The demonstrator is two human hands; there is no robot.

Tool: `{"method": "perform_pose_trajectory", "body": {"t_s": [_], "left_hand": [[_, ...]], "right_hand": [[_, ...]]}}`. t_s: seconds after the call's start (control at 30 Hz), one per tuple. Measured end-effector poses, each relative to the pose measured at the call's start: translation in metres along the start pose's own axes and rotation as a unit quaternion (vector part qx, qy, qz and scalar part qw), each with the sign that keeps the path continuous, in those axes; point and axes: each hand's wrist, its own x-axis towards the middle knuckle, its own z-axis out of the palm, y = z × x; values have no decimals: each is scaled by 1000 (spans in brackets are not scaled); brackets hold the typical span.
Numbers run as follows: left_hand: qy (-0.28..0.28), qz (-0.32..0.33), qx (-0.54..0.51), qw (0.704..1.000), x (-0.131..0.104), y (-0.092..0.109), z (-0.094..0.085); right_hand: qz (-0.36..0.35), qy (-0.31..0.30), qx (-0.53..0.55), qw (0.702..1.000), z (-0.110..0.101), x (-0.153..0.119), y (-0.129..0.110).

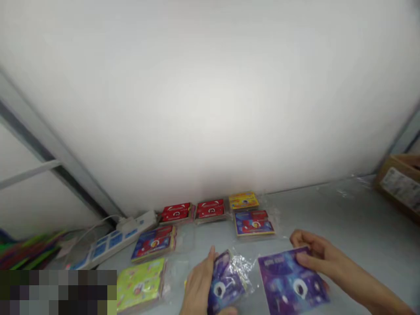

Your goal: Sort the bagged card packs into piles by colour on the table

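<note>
Near the bottom middle, my left hand [198,284] is closed around a purple card pack [226,282], its fingers behind and its thumb at the lower edge. Loose clear plastic [243,267] crinkles over that pack's right side. To the right, my right hand [315,253] pinches a flat purple square card [282,280] by its upper right corner. White print and a pale round figure show on this card. A small gap separates the card from the pack. Both lower edges run close to the bottom of the view.
Bagged card packs lie behind: red packs [210,209], a yellow pack [243,200], blue-and-red packs [254,223] and a green pack [141,284]. A white power strip [114,240] is at left, a cardboard box [400,183] at far right. A white wall [210,96] stands behind the grey table [328,210].
</note>
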Motion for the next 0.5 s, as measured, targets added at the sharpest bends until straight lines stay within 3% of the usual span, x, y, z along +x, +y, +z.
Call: {"method": "perform_pose_trajectory", "body": {"t_s": [0.1,0.17,0.33,0.5], "left_hand": [[1,8,-8,1000,0,-1,7],[-1,13,-8,1000,0,-3,11],[-46,34,15,998,-4,-6,16],[-91,61,32,993,-5,-5,23]], "right_hand": [[5,124,3,992,-3,10,5],[15,156,-18,987,-3,18,17],[-5,146,-17,989,7,32,46],[-2,152,10,988,17,29,39]]}}
